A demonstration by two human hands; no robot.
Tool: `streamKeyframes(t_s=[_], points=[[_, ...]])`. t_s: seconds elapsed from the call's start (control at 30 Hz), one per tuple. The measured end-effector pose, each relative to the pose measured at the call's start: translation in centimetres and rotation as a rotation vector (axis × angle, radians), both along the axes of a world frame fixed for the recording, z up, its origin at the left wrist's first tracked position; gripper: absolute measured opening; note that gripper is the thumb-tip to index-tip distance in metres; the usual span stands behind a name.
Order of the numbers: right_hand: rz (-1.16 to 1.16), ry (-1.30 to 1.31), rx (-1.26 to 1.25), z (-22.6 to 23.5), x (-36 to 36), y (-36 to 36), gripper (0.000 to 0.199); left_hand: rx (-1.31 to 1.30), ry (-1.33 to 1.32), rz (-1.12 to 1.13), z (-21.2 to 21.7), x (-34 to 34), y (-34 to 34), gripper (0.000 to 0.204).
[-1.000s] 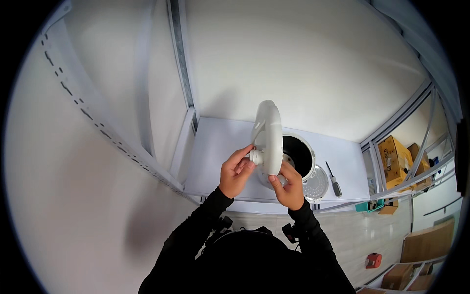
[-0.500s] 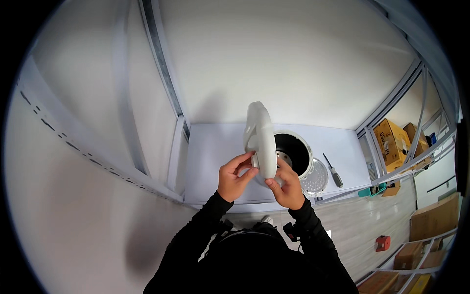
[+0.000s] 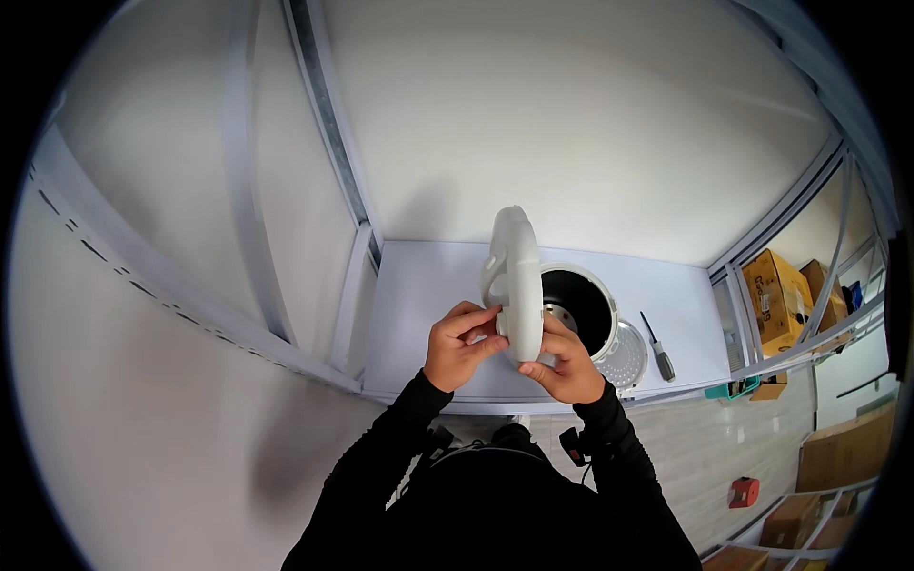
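Note:
A white rice cooker lid (image 3: 524, 276) is held on edge between my hands, its narrow rim turned up toward me. My left hand (image 3: 459, 347) is closed at the near left side of the lid, thumb and fingertips pinching a small white part there. My right hand (image 3: 569, 364) grips the lid's near right edge, thumb in front and fingers behind. Just right of the lid stands the rice cooker body (image 3: 609, 300), open at the top with a dark interior. The lid and right hand hide part of it.
On the white table (image 3: 428, 276), a round perforated metal plate (image 3: 625, 362) lies beside the cooker, and a grey-handled screwdriver (image 3: 664, 364) lies farther right. White frame posts (image 3: 354, 295) flank the table. Cardboard boxes (image 3: 776, 297) and a red object (image 3: 744, 492) are off to the right.
The lid has turned slightly and sits a little lower and farther right in the picture. My left fingertips remain at its side part. The whole view has shifted slightly.

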State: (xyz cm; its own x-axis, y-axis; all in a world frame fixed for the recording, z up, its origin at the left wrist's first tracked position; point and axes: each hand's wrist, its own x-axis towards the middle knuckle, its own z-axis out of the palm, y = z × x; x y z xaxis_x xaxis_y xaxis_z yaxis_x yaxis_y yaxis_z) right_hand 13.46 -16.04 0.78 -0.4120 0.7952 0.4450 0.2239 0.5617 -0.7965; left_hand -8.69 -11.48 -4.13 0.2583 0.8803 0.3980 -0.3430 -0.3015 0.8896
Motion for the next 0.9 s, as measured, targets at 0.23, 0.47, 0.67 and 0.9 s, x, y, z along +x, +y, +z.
streamKeyframes(t_s=[0.23,0.47,0.67,0.9], points=[[0.027,-0.006,-0.043,1.1,0.0,0.1,0.018,-0.04,0.009,0.048,0.4,0.5,-0.3,0.045],[0.024,-0.019,-0.034,1.8,-0.1,-0.1,0.019,0.017,0.168,0.128,1.3,0.5,-0.4,0.042],[-0.038,-0.043,-0.014,2.3,-0.7,-0.4,0.023,0.141,0.161,0.204,1.9,1.2,-0.6,0.047],[-0.164,-0.051,0.028,1.3,-2.0,0.0,0.02,0.337,0.453,0.237,4.1,0.3,-1.0,0.073]])
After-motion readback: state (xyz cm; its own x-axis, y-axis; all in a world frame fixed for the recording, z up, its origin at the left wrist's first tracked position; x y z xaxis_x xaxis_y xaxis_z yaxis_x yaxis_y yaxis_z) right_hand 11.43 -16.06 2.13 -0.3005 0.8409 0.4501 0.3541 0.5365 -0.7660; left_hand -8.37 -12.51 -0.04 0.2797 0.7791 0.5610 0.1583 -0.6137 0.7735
